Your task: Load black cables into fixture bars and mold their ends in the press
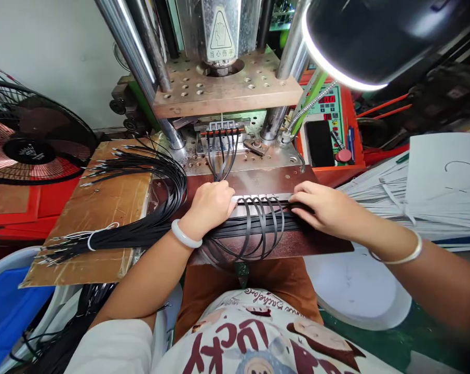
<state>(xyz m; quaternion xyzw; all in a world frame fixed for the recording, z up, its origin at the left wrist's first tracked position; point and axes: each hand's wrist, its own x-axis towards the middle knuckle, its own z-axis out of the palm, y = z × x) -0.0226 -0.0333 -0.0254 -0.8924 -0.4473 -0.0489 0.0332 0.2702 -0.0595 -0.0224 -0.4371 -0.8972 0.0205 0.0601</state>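
Note:
My left hand is closed in front of the press, and the black cables from the small metal fixture gather into it. Its thumb side lies at the left end of a slotted metal strip. Several black cables curve in loops from that strip toward my body. At the strip's right end, my right hand pinches a dark cable between bent fingers; the exact grip is partly hidden. Beneath both hands, a bundle of black cables runs across the brown work plate.
Above the fixture hangs the press's thick upper plate, between steel posts. A tied cable bundle lies on cardboard at left, beside a fan. At right are a lamp, an orange control box and white strips.

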